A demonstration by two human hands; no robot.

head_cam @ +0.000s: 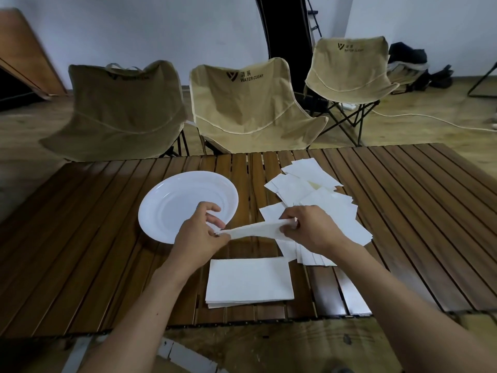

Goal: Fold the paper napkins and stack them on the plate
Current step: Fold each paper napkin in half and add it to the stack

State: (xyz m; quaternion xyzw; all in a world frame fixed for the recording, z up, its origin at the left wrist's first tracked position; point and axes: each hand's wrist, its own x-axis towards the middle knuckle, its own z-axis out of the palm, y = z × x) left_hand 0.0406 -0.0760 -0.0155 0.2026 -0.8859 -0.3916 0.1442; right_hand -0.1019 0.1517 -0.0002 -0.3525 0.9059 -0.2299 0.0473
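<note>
A white paper napkin (255,230) is stretched in the air between my hands above the table. My left hand (201,232) pinches its left end, just in front of the white plate (172,203), which holds nothing. My right hand (306,230) pinches the napkin's right end. A neat stack of folded napkins (248,282) lies on the table near me, below the held napkin. A loose spread of several white napkins (317,195) covers the table to the right of the plate, partly hidden by my right hand and forearm.
The wooden slatted table (94,251) fills the middle of the view. Three beige folding camp chairs (250,109) stand behind its far edge. Bags (408,65) lie on the floor at the back right, and a cable (430,119) runs across the floor.
</note>
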